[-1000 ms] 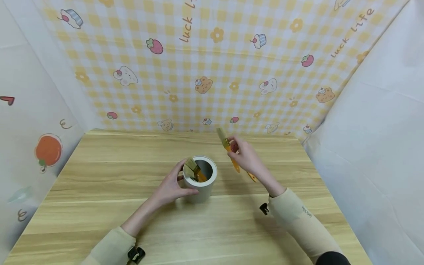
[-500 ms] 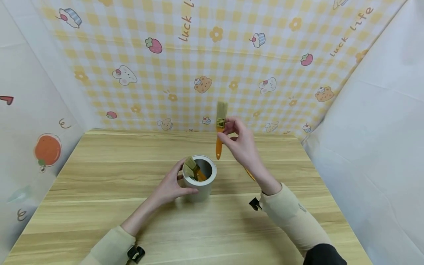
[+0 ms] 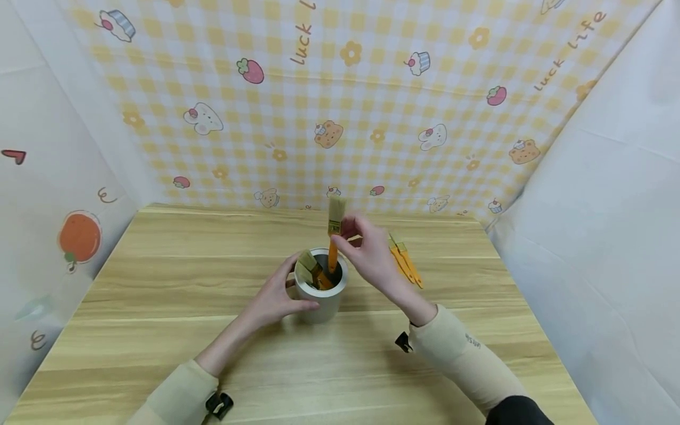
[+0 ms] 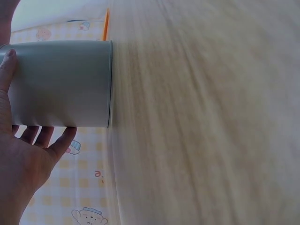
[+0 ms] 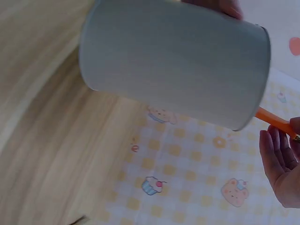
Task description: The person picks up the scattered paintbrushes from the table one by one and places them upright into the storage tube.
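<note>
My left hand [image 3: 276,300] grips a pale grey cylindrical pot [image 3: 321,308] from its left side, thumb toward the front. Upright on the table, the pot has paintbrushes [image 3: 312,270] leaning inside it, bristles up. Above the mouth, my right hand [image 3: 369,251] pinches another paintbrush [image 3: 336,219] with an orange handle, bristles upward. Its handle end appears over the opening; the right wrist view shows the orange handle [image 5: 272,119] beside the pot's rim. In the left wrist view, the fingers of my left hand [image 4: 23,159] curve around the pot wall [image 4: 61,84].
Two orange-handled paintbrushes [image 3: 406,261] lie side by side on the wooden table [image 3: 175,277], right of the pot. A yellow checked cloth [image 3: 393,106] hangs behind the table, with white sheets [image 3: 600,206] at both sides.
My right hand lifted the paintbrush, then brought it left and down over the pot, turning it upright. The two brushes on the table are uncovered. My left hand stays on the pot.
</note>
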`<action>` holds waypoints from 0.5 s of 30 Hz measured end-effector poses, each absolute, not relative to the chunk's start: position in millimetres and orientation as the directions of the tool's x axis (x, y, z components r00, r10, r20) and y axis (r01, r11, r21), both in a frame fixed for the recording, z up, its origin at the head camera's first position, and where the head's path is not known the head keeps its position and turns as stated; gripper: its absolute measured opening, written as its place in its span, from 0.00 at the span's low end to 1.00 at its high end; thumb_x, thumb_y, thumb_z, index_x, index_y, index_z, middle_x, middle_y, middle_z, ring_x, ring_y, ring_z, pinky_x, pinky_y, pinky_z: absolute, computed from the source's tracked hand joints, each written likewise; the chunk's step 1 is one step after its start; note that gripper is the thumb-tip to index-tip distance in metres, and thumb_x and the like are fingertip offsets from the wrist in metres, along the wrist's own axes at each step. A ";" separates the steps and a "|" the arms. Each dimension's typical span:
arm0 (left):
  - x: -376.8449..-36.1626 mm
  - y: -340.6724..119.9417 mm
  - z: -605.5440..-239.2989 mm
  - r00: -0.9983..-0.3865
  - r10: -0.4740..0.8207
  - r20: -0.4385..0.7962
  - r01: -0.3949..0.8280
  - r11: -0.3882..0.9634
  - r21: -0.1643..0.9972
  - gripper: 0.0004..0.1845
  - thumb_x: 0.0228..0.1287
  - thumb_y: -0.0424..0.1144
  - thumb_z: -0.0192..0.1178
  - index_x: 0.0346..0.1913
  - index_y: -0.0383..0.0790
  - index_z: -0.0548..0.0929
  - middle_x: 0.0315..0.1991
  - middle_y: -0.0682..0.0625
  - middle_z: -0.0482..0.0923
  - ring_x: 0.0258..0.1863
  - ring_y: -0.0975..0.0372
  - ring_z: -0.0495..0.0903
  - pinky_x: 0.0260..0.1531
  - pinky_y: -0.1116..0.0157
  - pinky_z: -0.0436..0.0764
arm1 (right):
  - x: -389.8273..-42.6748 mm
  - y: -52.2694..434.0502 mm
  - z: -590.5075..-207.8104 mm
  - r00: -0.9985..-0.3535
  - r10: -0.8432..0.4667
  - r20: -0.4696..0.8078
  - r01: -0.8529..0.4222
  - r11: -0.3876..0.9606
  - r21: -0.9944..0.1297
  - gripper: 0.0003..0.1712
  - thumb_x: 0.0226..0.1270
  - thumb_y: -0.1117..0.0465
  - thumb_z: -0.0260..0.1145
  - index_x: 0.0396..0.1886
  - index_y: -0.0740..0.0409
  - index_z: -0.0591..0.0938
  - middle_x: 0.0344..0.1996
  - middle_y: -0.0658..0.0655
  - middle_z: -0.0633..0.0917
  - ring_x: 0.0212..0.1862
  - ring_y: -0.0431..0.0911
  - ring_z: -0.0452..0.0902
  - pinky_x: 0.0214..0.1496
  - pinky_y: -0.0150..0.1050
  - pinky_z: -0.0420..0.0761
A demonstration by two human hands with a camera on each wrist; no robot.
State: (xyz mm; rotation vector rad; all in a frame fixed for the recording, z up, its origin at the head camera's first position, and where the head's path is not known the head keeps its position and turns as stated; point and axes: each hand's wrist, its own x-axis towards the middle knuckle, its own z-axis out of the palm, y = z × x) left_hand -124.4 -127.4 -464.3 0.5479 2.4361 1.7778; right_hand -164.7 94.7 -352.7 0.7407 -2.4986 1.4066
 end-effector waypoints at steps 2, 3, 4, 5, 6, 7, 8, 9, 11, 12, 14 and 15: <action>-124.5 -127.3 -463.9 -0.934 0.326 0.144 0.238 0.270 0.933 0.57 0.48 0.42 0.83 0.80 0.52 0.59 0.75 0.46 0.67 0.74 0.45 0.68 0.70 0.42 0.77 | -163.5 95.3 -358.1 -0.858 -0.343 0.383 -0.508 0.455 -0.732 0.08 0.71 0.63 0.69 0.47 0.59 0.80 0.38 0.57 0.87 0.40 0.46 0.84 0.43 0.38 0.90; -124.5 -127.4 -463.8 -0.935 0.325 0.143 0.237 0.272 0.933 0.57 0.48 0.42 0.83 0.80 0.52 0.59 0.75 0.46 0.67 0.74 0.45 0.69 0.70 0.42 0.77 | -163.0 95.6 -360.7 -0.856 -0.348 0.383 -0.512 0.463 -0.723 0.08 0.71 0.63 0.69 0.46 0.58 0.80 0.38 0.57 0.87 0.40 0.46 0.84 0.44 0.38 0.90; -124.6 -127.3 -463.7 -0.935 0.325 0.142 0.237 0.272 0.933 0.57 0.48 0.42 0.83 0.80 0.52 0.59 0.75 0.45 0.67 0.74 0.45 0.69 0.70 0.42 0.77 | -162.5 95.9 -363.3 -0.855 -0.353 0.381 -0.514 0.467 -0.720 0.08 0.71 0.63 0.69 0.45 0.58 0.80 0.38 0.56 0.87 0.40 0.45 0.85 0.46 0.39 0.90; -124.5 -127.4 -463.6 -0.935 0.325 0.141 0.236 0.276 0.932 0.57 0.48 0.42 0.83 0.80 0.52 0.59 0.75 0.45 0.67 0.74 0.45 0.69 0.70 0.42 0.77 | -162.0 96.2 -365.7 -0.852 -0.358 0.381 -0.517 0.470 -0.715 0.08 0.71 0.62 0.70 0.45 0.58 0.81 0.38 0.56 0.87 0.41 0.45 0.85 0.47 0.39 0.90; -124.5 -127.5 -463.6 -0.936 0.325 0.139 0.235 0.277 0.932 0.57 0.48 0.42 0.83 0.80 0.53 0.59 0.75 0.45 0.67 0.74 0.45 0.69 0.70 0.42 0.77 | -161.6 96.4 -367.9 -0.848 -0.365 0.384 -0.523 0.470 -0.711 0.08 0.71 0.62 0.70 0.46 0.57 0.81 0.39 0.55 0.88 0.41 0.45 0.85 0.47 0.40 0.90; -124.5 -127.6 -463.7 -0.936 0.325 0.137 0.233 0.278 0.932 0.57 0.48 0.42 0.83 0.80 0.53 0.59 0.75 0.45 0.67 0.73 0.45 0.70 0.69 0.42 0.77 | -161.3 96.5 -370.0 -0.847 -0.370 0.382 -0.526 0.467 -0.711 0.08 0.71 0.62 0.70 0.46 0.57 0.81 0.39 0.55 0.88 0.42 0.44 0.86 0.48 0.40 0.90; -124.6 -127.6 -463.8 -0.935 0.325 0.138 0.233 0.275 0.933 0.57 0.48 0.42 0.83 0.80 0.53 0.59 0.75 0.45 0.67 0.73 0.45 0.70 0.69 0.42 0.77 | -160.9 96.8 -372.3 -0.846 -0.375 0.379 -0.526 0.469 -0.710 0.08 0.71 0.62 0.70 0.46 0.56 0.81 0.40 0.54 0.88 0.42 0.44 0.86 0.49 0.41 0.90; -124.7 -127.6 -463.9 -0.935 0.327 0.138 0.233 0.272 0.933 0.57 0.48 0.42 0.83 0.80 0.53 0.59 0.75 0.45 0.67 0.73 0.45 0.70 0.70 0.42 0.77 | -160.2 97.0 -374.4 -0.846 -0.379 0.374 -0.524 0.470 -0.710 0.08 0.71 0.61 0.70 0.47 0.55 0.81 0.40 0.53 0.88 0.44 0.44 0.86 0.50 0.43 0.90; -124.8 -127.8 -464.4 -0.934 0.329 0.140 0.235 0.269 0.934 0.57 0.49 0.41 0.83 0.80 0.53 0.59 0.75 0.45 0.67 0.73 0.45 0.70 0.69 0.42 0.77 | -158.9 97.4 -378.8 -0.852 -0.381 0.359 -0.515 0.485 -0.707 0.09 0.72 0.60 0.69 0.48 0.53 0.82 0.42 0.51 0.88 0.45 0.43 0.85 0.51 0.46 0.90; -124.9 -127.8 -464.6 -0.933 0.331 0.143 0.237 0.265 0.935 0.57 0.49 0.41 0.83 0.80 0.53 0.59 0.75 0.45 0.67 0.73 0.45 0.70 0.69 0.42 0.77 | -158.3 97.5 -380.9 -0.854 -0.380 0.355 -0.512 0.493 -0.704 0.09 0.72 0.60 0.69 0.48 0.52 0.82 0.42 0.51 0.88 0.46 0.43 0.85 0.51 0.48 0.89; -125.1 -127.6 -464.9 -0.931 0.333 0.149 0.243 0.261 0.934 0.57 0.49 0.40 0.83 0.80 0.52 0.59 0.75 0.45 0.67 0.73 0.45 0.69 0.70 0.42 0.77 | -157.2 97.6 -384.8 -0.855 -0.377 0.357 -0.513 0.507 -0.692 0.09 0.71 0.60 0.70 0.48 0.51 0.82 0.43 0.51 0.87 0.48 0.44 0.85 0.53 0.51 0.89; -125.2 -127.6 -465.0 -0.930 0.334 0.151 0.245 0.260 0.934 0.57 0.49 0.40 0.83 0.80 0.52 0.59 0.75 0.45 0.67 0.73 0.45 0.69 0.70 0.42 0.77 | -157.0 97.5 -386.8 -0.852 -0.375 0.365 -0.518 0.513 -0.684 0.10 0.71 0.61 0.70 0.48 0.52 0.82 0.44 0.51 0.87 0.48 0.45 0.85 0.54 0.52 0.89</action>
